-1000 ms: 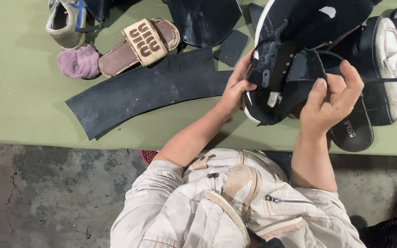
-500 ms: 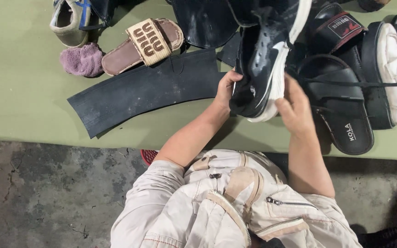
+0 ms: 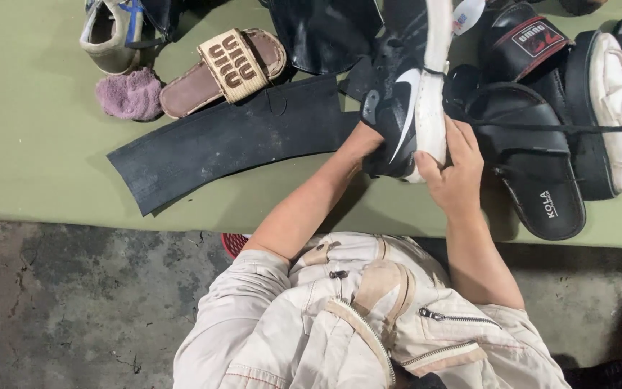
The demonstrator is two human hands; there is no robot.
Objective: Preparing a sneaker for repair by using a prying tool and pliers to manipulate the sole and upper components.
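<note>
Sneaker [image 3: 404, 108] between both hands' fingers [image 3: 426, 162]

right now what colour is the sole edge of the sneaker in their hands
White, on a black sneaker; head view.

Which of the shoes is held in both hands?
The black sneaker with the white sole: the left hand and right hand grip it; the others lie untouched.
</note>
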